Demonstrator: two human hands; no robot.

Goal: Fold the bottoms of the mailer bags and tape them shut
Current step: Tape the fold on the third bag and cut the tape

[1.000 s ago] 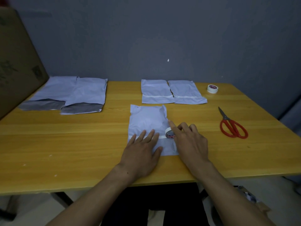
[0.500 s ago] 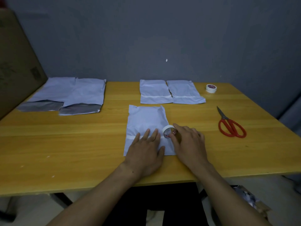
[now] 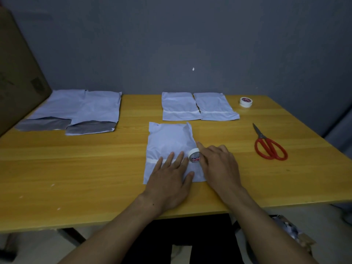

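Below the near edge of the table (image 3: pixel 76 178), both forearms run out of the picture, and a crumpled heap on the floor at lower right is too dark to identify. The left hand (image 3: pixel 169 180) lies flat, fingers straight and spread, pressing the near half of a pale mailer bag (image 3: pixel 167 140) that lies at the table's near middle. The palm covers the bag's folded bottom edge, so the fold itself cannot be seen. A white tape strip (image 3: pixel 152 160) crosses the bag from its left edge and disappears under those fingers. Just right of them, the right hand (image 3: pixel 219 164) grips a tape roll (image 3: pixel 194 155) standing on edge on the bag, forefinger above and thumb below; the other fingers are curled behind it. Farther right lie red-handled scissors (image 3: pixel 270 147). Beyond, two taped bags (image 3: pixel 179 105) sit side by side, with a second tape roll (image 3: pixel 246 101) to their right. At far left two open bags (image 3: pixel 99 109) overlap, beside a cardboard box (image 3: pixel 19 73) cut off by the frame.
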